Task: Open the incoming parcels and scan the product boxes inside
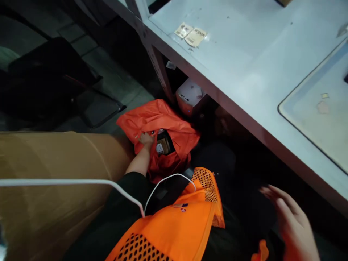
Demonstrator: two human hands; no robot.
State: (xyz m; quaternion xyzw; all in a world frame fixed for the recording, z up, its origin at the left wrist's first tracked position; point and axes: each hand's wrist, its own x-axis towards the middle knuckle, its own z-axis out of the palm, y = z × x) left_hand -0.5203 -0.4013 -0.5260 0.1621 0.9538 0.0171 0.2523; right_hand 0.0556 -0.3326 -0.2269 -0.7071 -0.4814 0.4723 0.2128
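Observation:
An orange-red bag rests on the floor beneath the table's edge, its mouth partly parted. Inside it I see a brown box with a white label, among dark contents. My left hand is closed on the fabric at the left side of the bag's mouth. At the lower right, my right hand is raised and holds nothing, thumb and fingers apart. An orange vest with mesh panels hangs over my front, and a white cable crosses in front of it.
A white table fills the upper right, with paper labels stuck on it and a pale tray. Under it stands a white device. To the left are a large cardboard box and a dark chair.

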